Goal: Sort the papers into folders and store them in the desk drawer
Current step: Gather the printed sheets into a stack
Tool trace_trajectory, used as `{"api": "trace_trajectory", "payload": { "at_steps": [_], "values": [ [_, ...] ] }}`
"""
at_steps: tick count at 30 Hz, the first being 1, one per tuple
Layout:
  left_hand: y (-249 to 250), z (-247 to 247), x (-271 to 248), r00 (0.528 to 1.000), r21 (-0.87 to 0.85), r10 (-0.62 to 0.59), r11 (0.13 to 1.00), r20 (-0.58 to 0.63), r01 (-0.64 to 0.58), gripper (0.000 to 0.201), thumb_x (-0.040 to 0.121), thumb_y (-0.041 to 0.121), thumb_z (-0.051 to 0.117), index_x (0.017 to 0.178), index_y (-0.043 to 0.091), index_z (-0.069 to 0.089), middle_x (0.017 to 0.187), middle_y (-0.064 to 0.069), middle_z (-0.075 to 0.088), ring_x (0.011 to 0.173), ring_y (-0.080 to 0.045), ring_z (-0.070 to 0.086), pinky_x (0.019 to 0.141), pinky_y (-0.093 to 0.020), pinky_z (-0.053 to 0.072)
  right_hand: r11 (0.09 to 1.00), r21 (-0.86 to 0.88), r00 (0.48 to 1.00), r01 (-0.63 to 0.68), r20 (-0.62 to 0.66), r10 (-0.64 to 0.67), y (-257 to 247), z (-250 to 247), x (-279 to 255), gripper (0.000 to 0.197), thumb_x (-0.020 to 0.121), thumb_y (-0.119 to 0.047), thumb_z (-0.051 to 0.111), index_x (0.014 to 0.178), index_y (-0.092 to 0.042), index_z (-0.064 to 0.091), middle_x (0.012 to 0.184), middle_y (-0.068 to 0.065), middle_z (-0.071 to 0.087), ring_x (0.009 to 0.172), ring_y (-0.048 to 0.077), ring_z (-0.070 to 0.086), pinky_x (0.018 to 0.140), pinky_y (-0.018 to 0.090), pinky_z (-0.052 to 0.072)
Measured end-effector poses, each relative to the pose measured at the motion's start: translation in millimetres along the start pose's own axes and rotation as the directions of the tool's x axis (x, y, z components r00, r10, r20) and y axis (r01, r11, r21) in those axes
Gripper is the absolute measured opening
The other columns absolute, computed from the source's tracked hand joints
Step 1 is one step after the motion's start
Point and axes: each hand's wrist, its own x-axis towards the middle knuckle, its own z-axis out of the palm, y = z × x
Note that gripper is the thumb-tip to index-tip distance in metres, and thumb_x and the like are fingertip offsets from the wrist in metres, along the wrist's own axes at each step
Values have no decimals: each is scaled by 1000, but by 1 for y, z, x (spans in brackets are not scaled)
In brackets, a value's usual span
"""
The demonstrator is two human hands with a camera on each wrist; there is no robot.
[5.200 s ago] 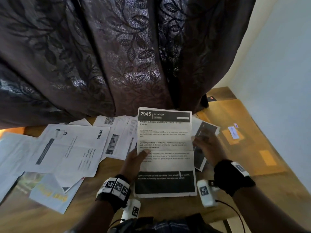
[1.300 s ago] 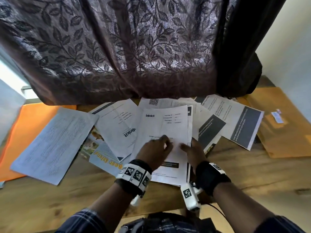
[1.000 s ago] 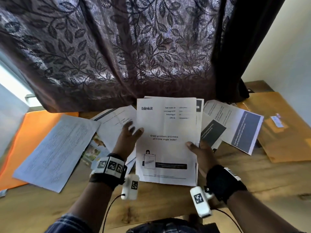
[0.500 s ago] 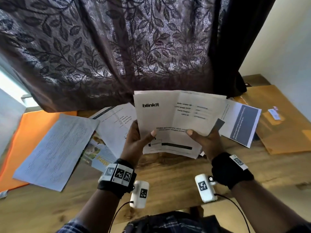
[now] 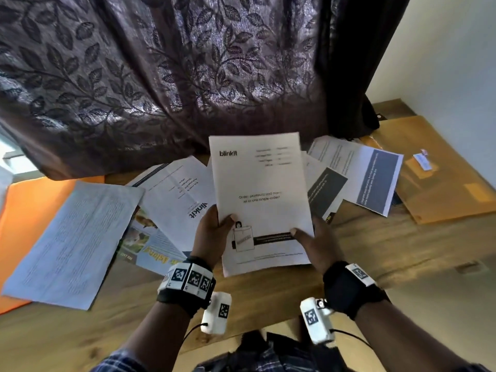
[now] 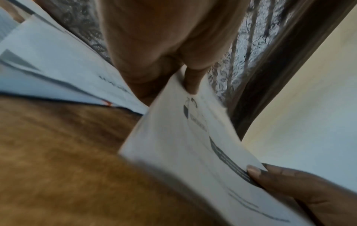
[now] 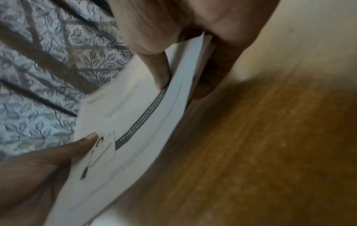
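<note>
Squared up since half a second ago, when its sheets were fanned apart, the stack of papers (image 5: 261, 202) now sits as one neat sheaf held upright above the wooden desk (image 5: 375, 242). Two hands hold it by its lower edge: the left hand (image 5: 212, 234) pinches the lower left side with the thumb on the printed front and the fingers behind, and the right hand (image 5: 316, 245) pinches the lower right corner the same way. The right wrist view shows several sheet edges between thumb and fingers, though their number cannot be counted. The top sheet carries the word "blinkit" at its head.

Left of the grip lie four items: a second blinkit sheet (image 5: 185, 200), a colour brochure (image 5: 147, 245) partly under it, a text-covered page (image 5: 77, 242), and beyond that one orange folder (image 5: 32, 210). Right of the grip lie two pages with dark panels (image 5: 326, 191) (image 5: 373, 178), and past them one brown folder (image 5: 440, 183) bearing a small label. Behind the held stack hangs a dark leaf-patterned curtain (image 5: 161, 76).
</note>
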Motion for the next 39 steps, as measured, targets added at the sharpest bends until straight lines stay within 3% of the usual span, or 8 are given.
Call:
{"api": "trace_trajectory", "payload": {
  "at_steps": [8, 12, 16, 19, 24, 27, 31, 39],
  "values": [
    [-22, 16, -9, 991, 336, -120, 932, -63, 134, 35, 92, 29, 64, 123, 14, 56, 115, -7, 68, 105, -30, 64, 78, -30, 45, 936, -311, 986, -166, -66, 153, 8, 1, -15, 29, 91, -35, 59, 117, -22, 59, 114, -1, 68, 104, 25, 64, 81, 36, 50],
    [-22, 18, -29, 980, 447, 25, 892, -198, 67, 60, 90, 31, 66, 142, 11, 43, 137, -13, 51, 124, -32, 51, 99, -41, 42, 907, -403, 992, -123, -79, 99, 15, -15, -37, 32, 95, -35, 56, 124, -24, 60, 115, 3, 61, 100, 27, 62, 80, 32, 47],
    [-21, 20, -48, 943, 640, 248, 767, -220, -52, 65, 85, 30, 71, 141, 9, 44, 146, -18, 40, 134, -40, 38, 111, -48, 31, 919, -377, 980, -117, -192, 46, 25, -35, -71, 42, 95, -32, 59, 134, -19, 53, 130, 9, 49, 105, 32, 57, 89, 41, 49],
    [-24, 34, -74, 916, 776, 397, 595, -59, -208, 57, 87, 29, 68, 137, 11, 48, 157, -15, 28, 140, -40, 29, 113, -44, 24, 936, -321, 958, -145, -283, 52, 50, -54, -107, 39, 93, -31, 61, 130, -18, 55, 124, 8, 53, 99, 29, 58, 84, 40, 51],
    [-37, 77, -142, 745, 618, 583, 465, 326, -634, 41, 86, 14, 62, 125, 2, 59, 147, -19, 44, 135, -37, 40, 118, -37, 23, 936, -254, 921, -243, -365, 140, 101, -64, -176, 31, 91, -27, 61, 119, -15, 57, 114, 6, 55, 96, 25, 58, 80, 37, 50],
    [-56, 113, -192, 721, 491, 456, 530, 522, -691, 39, 90, 10, 63, 127, 2, 59, 140, -16, 53, 128, -30, 47, 104, -41, 43, 922, -232, 911, -311, -350, 219, 132, -59, -216, 35, 91, -27, 59, 125, -18, 54, 119, 4, 54, 102, 25, 57, 83, 39, 50],
    [-86, 153, -245, 682, 430, 289, 598, 672, -677, 37, 86, 0, 66, 122, 4, 62, 132, -13, 60, 124, -23, 48, 105, -37, 40, 884, -219, 880, -412, -346, 324, 162, -54, -266, 40, 92, -28, 58, 131, -21, 50, 130, 4, 51, 112, 26, 55, 87, 41, 51],
    [-145, 221, -318, 343, 234, 62, 615, 937, -753, 40, 92, 4, 57, 132, 8, 56, 135, -10, 57, 129, -26, 48, 111, -32, 32, 757, -142, 720, -638, -459, 520, 223, -64, -355, 42, 92, -28, 57, 133, -21, 48, 134, 4, 50, 117, 27, 55, 91, 45, 50]
  ]
}}
